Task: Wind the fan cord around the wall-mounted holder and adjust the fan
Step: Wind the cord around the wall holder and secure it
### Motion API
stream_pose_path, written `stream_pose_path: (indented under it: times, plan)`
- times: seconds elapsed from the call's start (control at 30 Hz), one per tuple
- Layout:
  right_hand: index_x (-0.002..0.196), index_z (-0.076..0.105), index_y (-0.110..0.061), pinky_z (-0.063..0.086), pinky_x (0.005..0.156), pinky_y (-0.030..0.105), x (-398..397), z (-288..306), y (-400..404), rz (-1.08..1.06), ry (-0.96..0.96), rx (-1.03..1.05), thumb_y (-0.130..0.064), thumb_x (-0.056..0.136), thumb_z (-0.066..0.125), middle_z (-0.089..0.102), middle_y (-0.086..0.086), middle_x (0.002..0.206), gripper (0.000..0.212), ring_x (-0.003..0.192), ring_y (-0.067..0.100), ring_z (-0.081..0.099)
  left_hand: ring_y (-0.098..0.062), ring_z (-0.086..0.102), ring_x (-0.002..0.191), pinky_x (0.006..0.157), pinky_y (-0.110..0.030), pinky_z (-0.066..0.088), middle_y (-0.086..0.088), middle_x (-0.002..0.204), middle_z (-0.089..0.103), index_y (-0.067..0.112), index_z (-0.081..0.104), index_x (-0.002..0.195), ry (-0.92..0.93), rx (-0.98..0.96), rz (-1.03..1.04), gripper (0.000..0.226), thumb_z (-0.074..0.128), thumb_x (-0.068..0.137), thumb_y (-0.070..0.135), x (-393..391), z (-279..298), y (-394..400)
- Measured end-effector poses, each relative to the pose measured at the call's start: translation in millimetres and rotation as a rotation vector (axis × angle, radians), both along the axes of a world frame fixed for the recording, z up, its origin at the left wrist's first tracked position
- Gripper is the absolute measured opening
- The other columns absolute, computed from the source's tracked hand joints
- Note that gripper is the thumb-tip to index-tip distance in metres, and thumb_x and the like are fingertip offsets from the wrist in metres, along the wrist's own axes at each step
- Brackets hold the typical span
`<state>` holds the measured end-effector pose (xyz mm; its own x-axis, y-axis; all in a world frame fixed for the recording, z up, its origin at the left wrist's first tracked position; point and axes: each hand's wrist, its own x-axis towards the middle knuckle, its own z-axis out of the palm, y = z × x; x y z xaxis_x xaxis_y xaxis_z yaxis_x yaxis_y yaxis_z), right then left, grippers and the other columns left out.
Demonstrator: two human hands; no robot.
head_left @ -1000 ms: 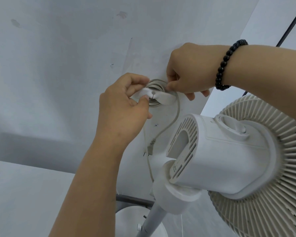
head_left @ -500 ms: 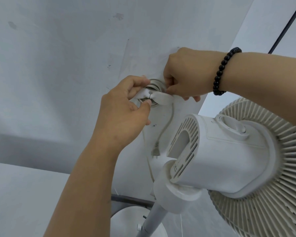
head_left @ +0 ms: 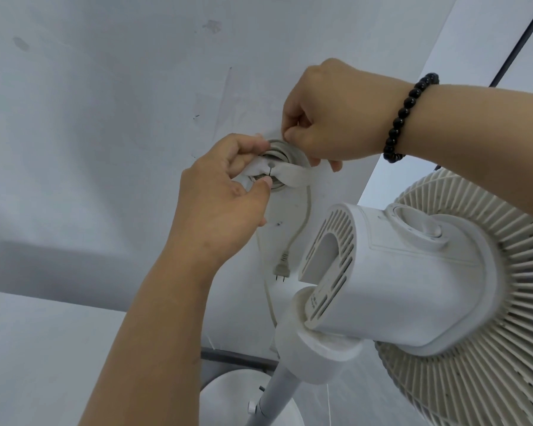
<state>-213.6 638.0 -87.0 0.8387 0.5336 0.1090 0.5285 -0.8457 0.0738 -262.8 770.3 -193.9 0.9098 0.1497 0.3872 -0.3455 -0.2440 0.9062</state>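
A round white plastic holder (head_left: 285, 175) is mounted on the matte grey wall (head_left: 105, 149), with smooth grey cord (head_left: 305, 216) coiled behind its flat cap. The cap is pinched by the curled fingers of the left hand (head_left: 225, 195). The coil's upper edge is pinched by the right hand (head_left: 330, 118). The two-pin plug (head_left: 282, 269) hangs below. A ribbed white fan (head_left: 413, 287) stands just beside.
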Motion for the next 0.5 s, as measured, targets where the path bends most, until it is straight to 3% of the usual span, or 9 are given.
stream_pose_path:
  times: [0.07, 0.23, 0.3, 0.37, 0.5]
  plan:
    - [0.069, 0.071, -0.007, 0.057, 0.057, 0.026, -0.3, -0.1, 1.6, -0.02, 0.025, 0.008, -0.008, 0.086, 0.045, 0.067, -0.001, 0.048, 0.031, 0.05, 0.013, 0.068, -0.023, 0.06, 0.048, 0.053, -0.012, 0.051, 0.025, 0.103, 0.067, 0.033, 0.062, 0.098, -0.023, -0.008, 0.044, 0.028, 0.066, 0.087, 0.007, 1.0, 0.7, -1.3]
    - [0.067, 0.071, -0.008, 0.06, 0.067, 0.029, -1.3, -1.1, 2.0, -0.065, 0.135, -0.029, -0.012, 0.087, 0.049, 0.068, -0.001, 0.048, 0.03, 0.052, 0.014, 0.069, -0.01, 0.045, 0.04, 0.058, -0.034, 0.058, 0.018, 0.087, 0.071, 0.028, 0.062, 0.081, -0.14, -0.047, 0.276, 0.019, 0.066, 0.081, 0.01, 0.1, 2.0, -10.9]
    - [0.068, 0.071, -0.008, 0.06, 0.067, 0.029, -1.9, -0.8, 0.9, -0.06, 0.147, -0.024, -0.013, 0.088, 0.05, 0.068, -0.002, 0.048, 0.03, 0.052, 0.014, 0.068, -0.011, 0.045, 0.04, 0.053, -0.031, 0.054, 0.014, 0.075, 0.069, 0.025, 0.062, 0.073, -0.13, -0.071, 0.302, 0.016, 0.067, 0.079, 0.011, 0.1, 3.2, -12.6]
    - [0.068, 0.072, -0.008, 0.059, 0.066, 0.027, -2.5, 0.0, 0.5, -0.055, 0.155, -0.029, -0.014, 0.088, 0.05, 0.068, -0.003, 0.048, 0.03, 0.052, 0.014, 0.068, -0.01, 0.052, 0.041, 0.052, -0.028, 0.053, 0.009, 0.067, 0.07, 0.021, 0.068, 0.07, 0.012, -0.059, 0.201, 0.012, 0.067, 0.079, 0.013, 0.7, 3.4, -13.8]
    - [0.072, 0.074, -0.007, 0.053, 0.057, 0.018, -4.1, 2.1, 2.8, -0.058, 0.197, -0.039, -0.018, 0.091, 0.051, 0.069, -0.005, 0.051, 0.031, 0.05, 0.01, 0.068, -0.007, 0.065, 0.045, 0.049, -0.007, 0.044, 0.005, 0.069, 0.073, 0.025, 0.073, 0.081, 0.232, 0.052, 0.054, 0.012, 0.065, 0.081, 0.015, 1.3, -7.8, -22.3]
